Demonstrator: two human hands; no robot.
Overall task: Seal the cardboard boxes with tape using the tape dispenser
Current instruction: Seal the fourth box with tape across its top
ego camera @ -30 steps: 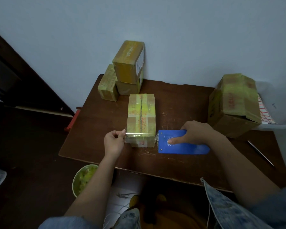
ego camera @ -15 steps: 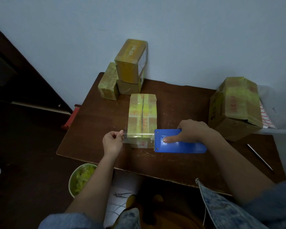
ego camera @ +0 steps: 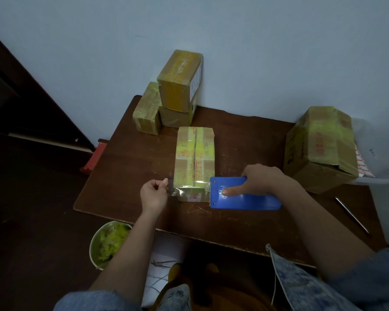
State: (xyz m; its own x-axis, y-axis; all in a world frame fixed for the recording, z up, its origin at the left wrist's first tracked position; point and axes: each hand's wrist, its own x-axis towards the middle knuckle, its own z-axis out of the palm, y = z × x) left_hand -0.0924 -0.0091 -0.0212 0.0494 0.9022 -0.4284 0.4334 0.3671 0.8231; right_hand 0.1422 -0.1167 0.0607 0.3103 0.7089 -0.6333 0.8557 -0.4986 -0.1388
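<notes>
A long cardboard box [ego camera: 194, 162], wrapped in yellowish tape with its top seam split, lies in the middle of the brown worktop [ego camera: 130, 176]. Clear tape [ego camera: 186, 190] stretches across its near end. The left hand [ego camera: 153, 195] pinches the tape's free end; the right hand [ego camera: 262, 179] grips the blue tape dispenser [ego camera: 243, 196], forefinger laid flat on top.
</notes>
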